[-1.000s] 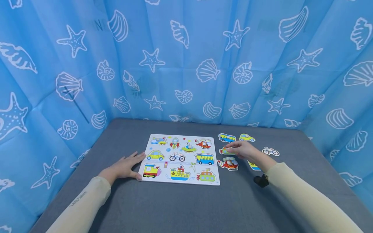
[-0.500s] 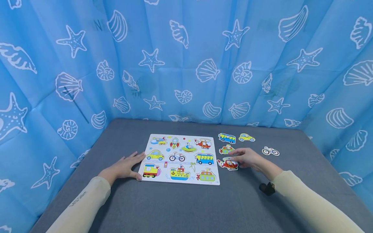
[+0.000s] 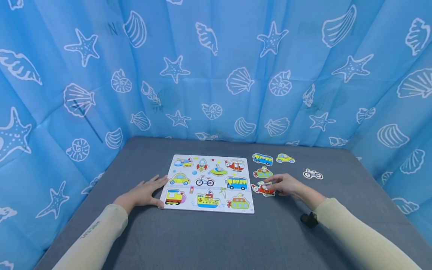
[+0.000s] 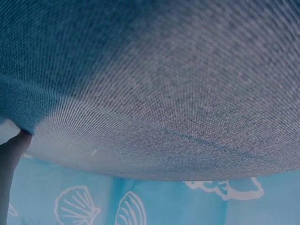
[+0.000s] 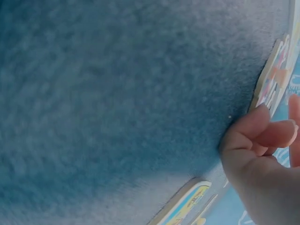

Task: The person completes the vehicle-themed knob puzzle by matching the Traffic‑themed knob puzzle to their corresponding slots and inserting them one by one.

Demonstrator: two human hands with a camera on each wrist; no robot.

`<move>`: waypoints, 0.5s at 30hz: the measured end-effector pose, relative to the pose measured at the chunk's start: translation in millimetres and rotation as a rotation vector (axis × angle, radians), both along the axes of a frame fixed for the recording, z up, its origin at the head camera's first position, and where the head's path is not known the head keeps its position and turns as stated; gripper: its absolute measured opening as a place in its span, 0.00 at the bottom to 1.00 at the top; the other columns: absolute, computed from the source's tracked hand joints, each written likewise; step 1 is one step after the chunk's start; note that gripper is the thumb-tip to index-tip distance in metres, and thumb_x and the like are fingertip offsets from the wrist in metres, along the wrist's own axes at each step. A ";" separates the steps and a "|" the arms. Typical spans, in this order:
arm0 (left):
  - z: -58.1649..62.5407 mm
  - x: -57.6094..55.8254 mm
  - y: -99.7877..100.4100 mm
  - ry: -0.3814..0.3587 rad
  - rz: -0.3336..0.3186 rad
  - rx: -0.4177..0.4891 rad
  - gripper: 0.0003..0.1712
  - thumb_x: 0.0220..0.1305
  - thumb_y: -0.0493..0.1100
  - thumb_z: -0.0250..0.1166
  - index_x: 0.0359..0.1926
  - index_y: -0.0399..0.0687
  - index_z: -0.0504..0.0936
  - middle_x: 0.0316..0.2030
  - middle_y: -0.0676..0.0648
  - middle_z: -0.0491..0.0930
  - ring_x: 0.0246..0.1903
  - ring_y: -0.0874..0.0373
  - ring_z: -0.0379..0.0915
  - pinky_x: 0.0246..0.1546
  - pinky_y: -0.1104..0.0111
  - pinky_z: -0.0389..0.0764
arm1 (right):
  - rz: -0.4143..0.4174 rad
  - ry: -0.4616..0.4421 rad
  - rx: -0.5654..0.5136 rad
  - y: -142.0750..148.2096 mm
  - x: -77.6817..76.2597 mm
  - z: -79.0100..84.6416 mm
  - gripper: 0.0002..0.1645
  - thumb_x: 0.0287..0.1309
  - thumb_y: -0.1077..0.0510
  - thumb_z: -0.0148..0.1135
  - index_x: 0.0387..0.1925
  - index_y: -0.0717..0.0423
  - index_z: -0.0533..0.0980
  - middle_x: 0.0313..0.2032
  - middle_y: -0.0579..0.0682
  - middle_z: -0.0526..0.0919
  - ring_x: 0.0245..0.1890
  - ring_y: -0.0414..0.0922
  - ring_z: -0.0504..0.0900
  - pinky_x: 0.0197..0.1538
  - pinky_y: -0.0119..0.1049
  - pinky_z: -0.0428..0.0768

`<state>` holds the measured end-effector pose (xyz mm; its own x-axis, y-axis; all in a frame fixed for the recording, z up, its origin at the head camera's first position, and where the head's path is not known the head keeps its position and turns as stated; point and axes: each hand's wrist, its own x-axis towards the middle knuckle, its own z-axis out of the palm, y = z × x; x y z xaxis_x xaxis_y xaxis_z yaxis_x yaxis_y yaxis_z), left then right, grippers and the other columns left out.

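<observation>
The desk (image 3: 209, 240), covered in grey cloth, carries a white puzzle board (image 3: 220, 181) printed with vehicles in three rows. The left hand (image 3: 143, 192) lies at the board's left edge, its fingers extended, with the thumb well apart from the others, and touches the board near its lower left corner. The right hand (image 3: 286, 184) is at the red helicopter piece (image 3: 260, 189), which lies on the desk just beside the board's right edge. Its fingers bend over the piece and partly cover it; whether they are clamped on it cannot be told, even in the right wrist view.

Beyond the helicopter piece lie the green submarine piece (image 3: 261, 172) and then the blue bus piece (image 3: 263, 159). The yellow car piece (image 3: 285, 158) lies to the right of the bus piece, and the bicycle piece (image 3: 312, 174) farther right, apart from the others. Pale sleeves (image 3: 91, 240) cover both forearms. A blue curtain (image 3: 209, 90) patterned with white shells and starfish hangs behind the desk.
</observation>
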<state>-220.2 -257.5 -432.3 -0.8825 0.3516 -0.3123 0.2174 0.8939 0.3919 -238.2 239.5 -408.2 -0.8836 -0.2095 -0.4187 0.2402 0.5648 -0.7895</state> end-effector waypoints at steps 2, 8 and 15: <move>-1.1 -0.6 -0.4 0.002 -0.003 -0.002 0.66 0.45 0.70 0.71 0.76 0.46 0.51 0.74 0.38 0.50 0.73 0.36 0.37 0.65 0.35 0.40 | -0.002 -0.002 0.021 -0.1 -1.0 -1.1 0.22 0.60 0.57 0.66 0.54 0.62 0.78 0.43 0.53 0.76 0.38 0.47 0.72 0.37 0.36 0.76; -2.3 -1.3 -1.7 0.004 -0.010 -0.008 0.65 0.45 0.70 0.71 0.76 0.46 0.51 0.74 0.39 0.50 0.73 0.36 0.36 0.65 0.35 0.40 | -0.014 -0.005 0.071 -1.4 -3.8 -2.7 0.22 0.59 0.56 0.68 0.54 0.61 0.79 0.45 0.54 0.77 0.40 0.46 0.72 0.37 0.35 0.76; -1.4 -0.6 -0.1 0.006 -0.010 -0.008 0.65 0.44 0.70 0.71 0.76 0.46 0.51 0.74 0.39 0.50 0.73 0.36 0.37 0.65 0.34 0.40 | -0.009 0.014 0.121 -6.4 -2.7 -5.5 0.21 0.59 0.56 0.69 0.52 0.60 0.81 0.51 0.58 0.76 0.45 0.50 0.72 0.39 0.39 0.75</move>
